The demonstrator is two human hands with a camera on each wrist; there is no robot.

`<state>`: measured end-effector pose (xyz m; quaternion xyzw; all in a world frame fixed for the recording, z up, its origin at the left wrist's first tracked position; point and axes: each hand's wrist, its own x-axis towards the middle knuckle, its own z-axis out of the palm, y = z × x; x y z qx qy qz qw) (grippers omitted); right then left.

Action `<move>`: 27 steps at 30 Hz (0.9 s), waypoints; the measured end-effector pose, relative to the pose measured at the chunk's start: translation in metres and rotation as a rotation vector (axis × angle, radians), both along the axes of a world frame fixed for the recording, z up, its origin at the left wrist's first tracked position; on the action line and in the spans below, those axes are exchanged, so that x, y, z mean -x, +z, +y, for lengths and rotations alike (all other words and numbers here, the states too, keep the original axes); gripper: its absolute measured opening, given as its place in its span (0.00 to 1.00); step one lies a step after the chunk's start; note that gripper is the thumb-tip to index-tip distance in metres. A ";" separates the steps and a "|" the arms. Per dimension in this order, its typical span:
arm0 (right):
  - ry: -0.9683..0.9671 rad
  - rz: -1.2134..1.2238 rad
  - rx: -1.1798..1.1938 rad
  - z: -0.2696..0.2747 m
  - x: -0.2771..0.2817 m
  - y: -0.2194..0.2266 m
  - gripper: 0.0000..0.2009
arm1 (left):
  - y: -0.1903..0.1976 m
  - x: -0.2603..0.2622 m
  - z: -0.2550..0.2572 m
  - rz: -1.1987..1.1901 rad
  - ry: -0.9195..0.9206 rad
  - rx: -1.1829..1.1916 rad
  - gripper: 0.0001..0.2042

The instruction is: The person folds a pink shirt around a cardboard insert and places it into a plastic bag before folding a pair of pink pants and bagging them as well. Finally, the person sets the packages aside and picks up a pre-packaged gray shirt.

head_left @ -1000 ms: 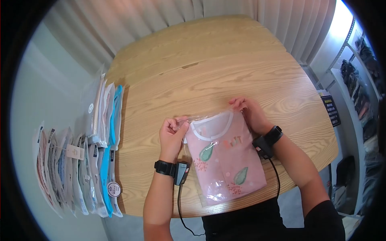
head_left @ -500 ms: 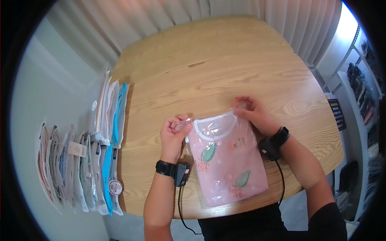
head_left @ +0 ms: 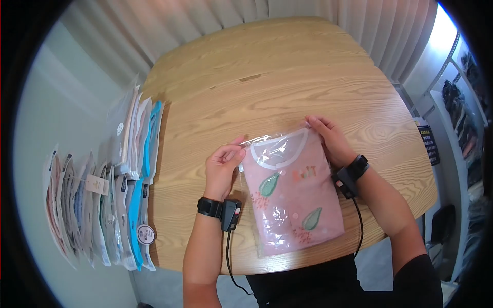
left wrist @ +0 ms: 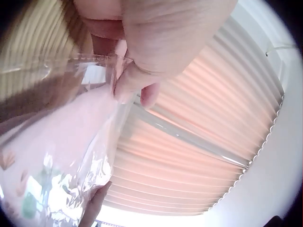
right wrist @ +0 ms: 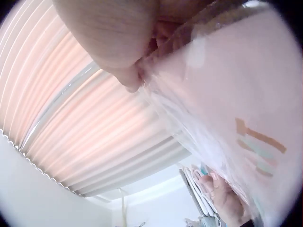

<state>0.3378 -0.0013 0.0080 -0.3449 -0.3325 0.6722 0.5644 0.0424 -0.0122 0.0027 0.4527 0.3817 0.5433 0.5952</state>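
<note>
A folded pink garment (head_left: pixel 292 200) with a white neckband and green leaf prints lies inside a clear plastic bag (head_left: pixel 255 226) near the table's front edge. My left hand (head_left: pixel 222 172) pinches the bag's upper left corner between thumb and fingers. At the upper right corner, my right hand (head_left: pixel 331 139) pinches the plastic with its thumb on top. In the left wrist view the thumb of the left hand (left wrist: pixel 156 42) presses the film at the bag's top edge. The right wrist view has the right hand (right wrist: pixel 113 42) gripping the other corner, orange lettering below it.
Bagged garments (head_left: pixel 87 215) stand in a row along the table's left side, with another stack (head_left: pixel 131 138) behind them. The wooden table (head_left: pixel 257 97) extends back to a pleated curtain (head_left: pixel 205 20). Shelves (head_left: pixel 449 133) with dark bagged items stand at right.
Both hands have shifted slightly away from the body, drawing the bag's top edge flatter. My right fingers, spread over the corner before, now pinch it.
</note>
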 end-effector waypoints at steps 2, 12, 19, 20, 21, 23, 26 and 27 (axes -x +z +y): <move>0.030 0.023 -0.012 0.001 0.000 -0.001 0.11 | 0.000 -0.002 0.000 0.004 -0.011 0.004 0.05; -0.060 -0.060 -0.069 0.002 0.000 0.000 0.13 | 0.011 0.000 -0.001 0.190 -0.060 0.043 0.10; -0.043 -0.009 -0.018 0.000 0.000 -0.001 0.18 | -0.002 0.004 0.002 0.153 -0.068 0.057 0.18; -0.047 -0.015 -0.008 -0.002 0.000 -0.002 0.18 | -0.003 0.002 0.000 0.147 -0.073 0.066 0.18; -0.039 -0.017 -0.006 -0.001 0.001 -0.001 0.18 | -0.003 0.000 0.000 0.084 -0.042 0.029 0.19; -0.027 -0.020 -0.003 0.002 0.000 0.001 0.18 | -0.002 -0.001 0.002 0.021 -0.007 -0.006 0.20; 0.001 0.000 0.001 -0.002 0.000 0.003 0.21 | -0.004 0.003 0.002 0.002 -0.023 0.010 0.21; 0.063 -0.153 -0.081 -0.003 -0.003 0.003 0.22 | -0.002 0.002 0.002 -0.013 -0.013 0.010 0.21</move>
